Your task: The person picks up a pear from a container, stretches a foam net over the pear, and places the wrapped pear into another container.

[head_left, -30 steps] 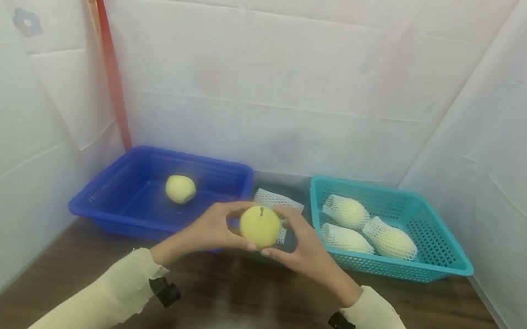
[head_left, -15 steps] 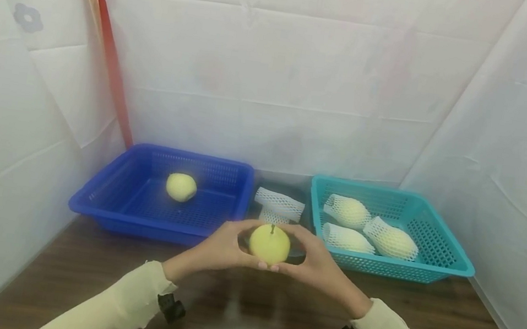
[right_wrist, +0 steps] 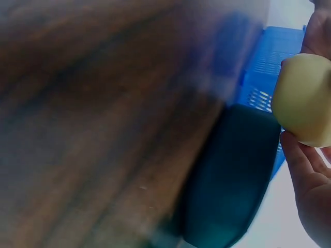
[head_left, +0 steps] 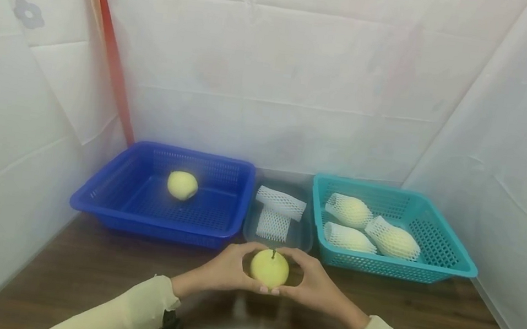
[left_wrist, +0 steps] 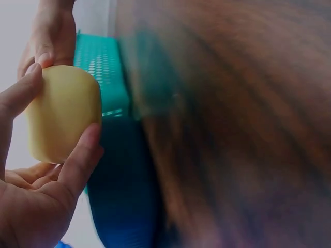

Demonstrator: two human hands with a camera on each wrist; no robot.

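A round yellow pear (head_left: 269, 269) with a short dark stem is held between both hands in front of the baskets, above the wooden table. My left hand (head_left: 231, 271) curls its fingers and thumb about the pear's left side. On the opposite side my right hand (head_left: 310, 283) does the same, the thumb tips meeting below the fruit. In the left wrist view, fingertips press against the smooth skin of the pear (left_wrist: 64, 113). The right wrist view cuts the pear (right_wrist: 302, 101) off at its edge.
A blue basket (head_left: 155, 223) with one pear (head_left: 182, 185) stands at left. The dark tray (head_left: 302, 239) in the middle holds white foam net sleeves (head_left: 280, 203). At right, a teal basket (head_left: 404, 269) contains three net-wrapped pears (head_left: 392, 240). White sheeting (head_left: 276, 66) encloses the table (head_left: 424, 313).
Both hands have drawn the pear nearer to the body and slightly right, away from the tray. The foam net sleeves there have come fully into sight. The baskets' contents look the same.
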